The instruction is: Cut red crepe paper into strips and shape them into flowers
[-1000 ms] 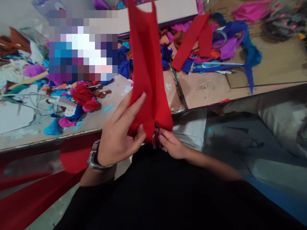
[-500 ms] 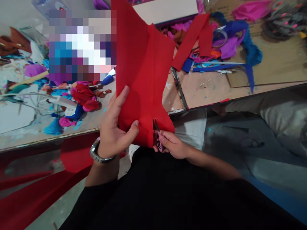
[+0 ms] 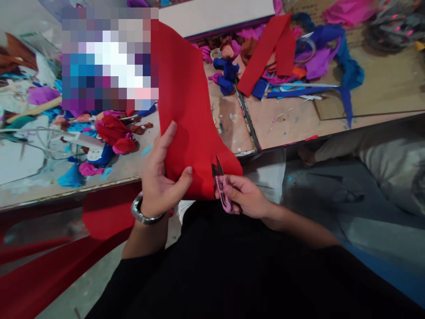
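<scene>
A broad red sheet of cloth or crepe paper (image 3: 186, 106) stretches from my lap up over the table edge. My left hand (image 3: 166, 173) grips its left side, the thumb on top and the other fingers mostly beneath. In my right hand (image 3: 244, 195) is a pair of small pink-handled thread snips (image 3: 223, 190). Their dark blades stand slightly apart at the sheet's lower right part, where a slit parts it. Part of the red material also lies beside my right fingers.
On the table (image 3: 232, 128) lie folded red strips (image 3: 265, 55), crumpled coloured scraps (image 3: 226, 73) and a tape roll (image 3: 305, 48). A white power strip (image 3: 94, 150) with cables is at left. Another person's leg (image 3: 392, 137) shows at right. Red material (image 3: 109, 212) hangs below the table at left.
The sheet's upper right part has dropped away, baring blue and pink scraps behind it. The snips have shifted slightly and show more of their handle. My left hand keeps its hold.
</scene>
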Motion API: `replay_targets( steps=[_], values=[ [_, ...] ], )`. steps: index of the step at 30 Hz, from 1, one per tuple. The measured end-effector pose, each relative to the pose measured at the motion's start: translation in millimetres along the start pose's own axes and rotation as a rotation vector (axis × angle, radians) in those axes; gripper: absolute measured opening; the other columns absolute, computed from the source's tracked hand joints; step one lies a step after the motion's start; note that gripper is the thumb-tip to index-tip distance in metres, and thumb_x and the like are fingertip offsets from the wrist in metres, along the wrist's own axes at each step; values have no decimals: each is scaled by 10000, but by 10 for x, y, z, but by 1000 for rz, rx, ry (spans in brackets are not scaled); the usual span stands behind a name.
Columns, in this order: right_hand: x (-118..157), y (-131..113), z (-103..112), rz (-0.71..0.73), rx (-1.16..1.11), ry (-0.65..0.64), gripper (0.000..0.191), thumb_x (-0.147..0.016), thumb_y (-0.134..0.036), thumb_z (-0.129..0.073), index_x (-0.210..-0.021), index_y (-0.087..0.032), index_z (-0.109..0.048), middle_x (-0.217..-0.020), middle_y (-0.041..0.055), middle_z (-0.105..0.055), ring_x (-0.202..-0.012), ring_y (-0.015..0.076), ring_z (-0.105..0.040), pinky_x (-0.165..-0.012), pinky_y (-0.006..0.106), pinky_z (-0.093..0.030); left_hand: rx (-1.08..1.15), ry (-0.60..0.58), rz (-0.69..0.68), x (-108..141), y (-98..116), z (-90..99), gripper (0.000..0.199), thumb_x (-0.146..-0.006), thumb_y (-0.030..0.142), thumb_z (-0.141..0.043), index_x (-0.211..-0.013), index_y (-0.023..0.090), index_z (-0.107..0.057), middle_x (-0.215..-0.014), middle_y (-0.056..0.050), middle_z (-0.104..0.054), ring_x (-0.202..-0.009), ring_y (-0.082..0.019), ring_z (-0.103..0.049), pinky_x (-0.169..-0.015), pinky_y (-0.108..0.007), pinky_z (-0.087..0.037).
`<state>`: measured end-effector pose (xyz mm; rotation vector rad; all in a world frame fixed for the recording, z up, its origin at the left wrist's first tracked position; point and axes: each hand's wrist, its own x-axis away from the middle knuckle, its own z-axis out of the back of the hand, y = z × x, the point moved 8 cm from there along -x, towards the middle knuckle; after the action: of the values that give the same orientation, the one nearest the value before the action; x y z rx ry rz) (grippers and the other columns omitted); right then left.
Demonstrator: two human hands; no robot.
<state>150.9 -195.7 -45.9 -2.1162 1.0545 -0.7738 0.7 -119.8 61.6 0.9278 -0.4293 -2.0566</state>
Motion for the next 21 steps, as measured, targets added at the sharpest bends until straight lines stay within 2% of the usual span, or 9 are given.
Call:
replay_targets(
  steps=[6,11,14,21],
  values=[
    [-1,22,19,3,-22,11,414,-969,-575,-734,-1003,-173,-639,-660,-52,-665,-390,38,-484,-365,158,-424,53,36,16,-1,-5,29,757,-963,470,-694,-1641,299,-407,-1700,-24,-456,-1593,-364,-420,-1365,-599,-364],
    [12,-17,42,27,-59,54,436,-932,-503,-805,-1169,-203,-594,-905,-27,-738,-411,26,-540,-333,151,-436,60,56,56,11,-46,32,743,-963,443,-718,-1636,338,-421,-1697,-26,-457,-1591,-337,-432,-1363,-595,-374],
    [38,-10,23,-2,-118,45,417,-936,-510,-800,-1125,-190,-608,-895,-26,-736,-393,14,-507,-333,148,-444,45,66,62,24,-65,15,768,-955,478,-730,-1640,333,-413,-1690,-56,-465,-1582,-342,-447,-1350,-614,-387],
    [70,-28,-18,-48,-161,23,431,-920,-527,-812,-1074,-178,-614,-839,-40,-734,-361,3,-463,-319,139,-420,1,63,68,42,-51,17,747,-980,530,-678,-1641,311,-407,-1691,-33,-467,-1574,-356,-453,-1349,-593,-393]
  ],
)
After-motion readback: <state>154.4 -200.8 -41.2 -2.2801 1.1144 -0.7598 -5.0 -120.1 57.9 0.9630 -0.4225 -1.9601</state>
